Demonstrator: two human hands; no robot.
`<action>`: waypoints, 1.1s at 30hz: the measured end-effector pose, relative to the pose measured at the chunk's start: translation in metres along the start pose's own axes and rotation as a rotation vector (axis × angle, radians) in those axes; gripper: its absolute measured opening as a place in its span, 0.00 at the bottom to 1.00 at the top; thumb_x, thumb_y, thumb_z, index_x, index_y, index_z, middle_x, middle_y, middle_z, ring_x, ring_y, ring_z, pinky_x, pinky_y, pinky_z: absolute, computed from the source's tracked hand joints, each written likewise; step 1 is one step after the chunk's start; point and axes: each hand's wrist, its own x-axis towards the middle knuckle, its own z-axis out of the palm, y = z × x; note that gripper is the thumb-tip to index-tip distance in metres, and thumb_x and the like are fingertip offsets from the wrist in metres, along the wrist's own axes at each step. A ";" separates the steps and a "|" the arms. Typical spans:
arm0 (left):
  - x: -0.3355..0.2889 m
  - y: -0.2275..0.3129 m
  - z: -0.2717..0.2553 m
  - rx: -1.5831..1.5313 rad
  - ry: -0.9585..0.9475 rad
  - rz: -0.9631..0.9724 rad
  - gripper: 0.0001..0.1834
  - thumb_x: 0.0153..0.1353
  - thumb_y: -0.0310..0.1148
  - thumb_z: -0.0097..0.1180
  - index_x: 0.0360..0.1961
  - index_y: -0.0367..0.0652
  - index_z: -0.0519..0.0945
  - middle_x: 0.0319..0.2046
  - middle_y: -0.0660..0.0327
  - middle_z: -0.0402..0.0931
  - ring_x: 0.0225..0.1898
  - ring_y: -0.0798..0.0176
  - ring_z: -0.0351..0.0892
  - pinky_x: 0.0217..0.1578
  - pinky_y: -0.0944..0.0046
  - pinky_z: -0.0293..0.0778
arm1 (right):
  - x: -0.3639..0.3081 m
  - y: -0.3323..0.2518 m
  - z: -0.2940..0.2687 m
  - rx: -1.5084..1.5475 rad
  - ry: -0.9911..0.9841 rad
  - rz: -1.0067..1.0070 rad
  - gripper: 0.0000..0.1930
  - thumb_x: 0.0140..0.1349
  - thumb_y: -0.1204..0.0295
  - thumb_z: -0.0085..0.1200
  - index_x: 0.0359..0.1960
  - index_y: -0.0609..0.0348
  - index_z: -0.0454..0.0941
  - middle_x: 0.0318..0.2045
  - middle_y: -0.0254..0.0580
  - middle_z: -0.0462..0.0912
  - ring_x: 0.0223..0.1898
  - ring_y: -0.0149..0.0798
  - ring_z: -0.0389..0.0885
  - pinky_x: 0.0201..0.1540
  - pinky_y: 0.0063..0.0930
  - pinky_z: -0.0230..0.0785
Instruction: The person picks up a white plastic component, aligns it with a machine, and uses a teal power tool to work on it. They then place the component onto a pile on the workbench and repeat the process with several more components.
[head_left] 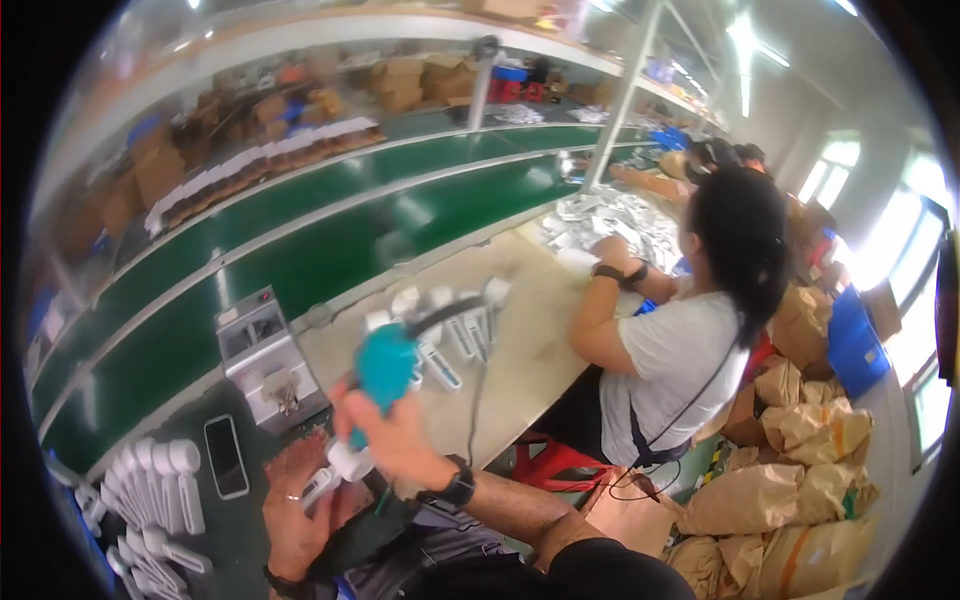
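My right hand [405,440], with a dark watch at the wrist, is wrapped around a teal electric screwdriver [385,368]. The tool is upright and its lower end meets a white plastic handheld device [348,462] with a rounded head. My left hand [297,510], wearing a ring, holds this device low over the near table edge. Behind my hands stands a grey screw feeder [268,362]. Several similar white devices [440,368] lie on the pale table beyond the screwdriver. The screwdriver's tip and the contact point are blurred.
At left lie several stacked white devices [165,490] beside a phone [226,456]. A green conveyor belt [330,240] runs behind the table. At right a co-worker [690,330] sits by a pile of white parts [625,225]. Brown paper sacks [760,495] stand on the floor.
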 end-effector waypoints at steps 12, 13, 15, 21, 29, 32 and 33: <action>-0.234 -0.100 -0.157 0.308 1.300 -0.737 0.19 0.71 0.28 0.48 0.60 0.33 0.68 0.51 0.55 0.75 0.52 0.64 0.73 0.56 0.63 0.68 | -0.051 0.043 -0.063 -0.138 0.134 -0.185 0.31 0.65 0.40 0.48 0.45 0.61 0.69 0.20 0.34 0.68 0.21 0.31 0.65 0.26 0.24 0.58; -0.262 -0.099 -0.175 0.427 1.319 -0.887 0.20 0.70 0.29 0.50 0.59 0.32 0.68 0.51 0.52 0.75 0.51 0.61 0.75 0.54 0.61 0.71 | -0.064 0.074 -0.100 -0.411 0.217 -0.230 0.27 0.64 0.50 0.55 0.46 0.66 0.71 0.25 0.42 0.73 0.24 0.40 0.71 0.30 0.34 0.66; -0.300 -0.099 -0.201 0.763 1.165 -1.047 0.22 0.67 0.30 0.52 0.60 0.31 0.67 0.50 0.48 0.76 0.49 0.54 0.78 0.53 0.59 0.72 | -0.068 0.091 -0.117 -0.686 0.290 -0.280 0.23 0.63 0.60 0.62 0.47 0.71 0.73 0.29 0.50 0.77 0.27 0.49 0.78 0.33 0.44 0.73; -0.275 -0.120 -0.184 0.826 0.858 -1.041 0.24 0.66 0.35 0.52 0.62 0.38 0.69 0.59 0.40 0.67 0.61 0.39 0.68 0.60 0.51 0.66 | -0.057 0.052 -0.071 -0.980 0.230 -0.039 0.23 0.62 0.73 0.60 0.53 0.80 0.71 0.52 0.71 0.75 0.49 0.66 0.79 0.52 0.52 0.75; -0.205 -0.130 -0.179 0.961 0.506 -1.201 0.28 0.58 0.48 0.61 0.58 0.50 0.75 0.64 0.48 0.62 0.66 0.41 0.61 0.60 0.40 0.65 | -0.068 0.102 -0.137 -0.580 0.367 -0.154 0.25 0.62 0.70 0.61 0.53 0.81 0.72 0.52 0.67 0.77 0.51 0.68 0.79 0.54 0.54 0.74; -0.211 -0.139 -0.185 0.931 0.475 -1.294 0.28 0.55 0.48 0.63 0.56 0.53 0.76 0.63 0.54 0.63 0.65 0.43 0.63 0.56 0.37 0.67 | -0.071 0.099 -0.139 -0.612 0.315 -0.172 0.27 0.62 0.68 0.62 0.54 0.82 0.71 0.52 0.67 0.77 0.51 0.68 0.79 0.54 0.55 0.74; -0.215 -0.142 -0.187 0.943 0.468 -1.312 0.27 0.54 0.48 0.64 0.55 0.54 0.76 0.63 0.56 0.64 0.64 0.43 0.65 0.54 0.35 0.69 | -0.071 0.099 -0.138 -0.616 0.305 -0.169 0.27 0.62 0.68 0.62 0.54 0.82 0.71 0.52 0.67 0.77 0.51 0.68 0.79 0.54 0.55 0.74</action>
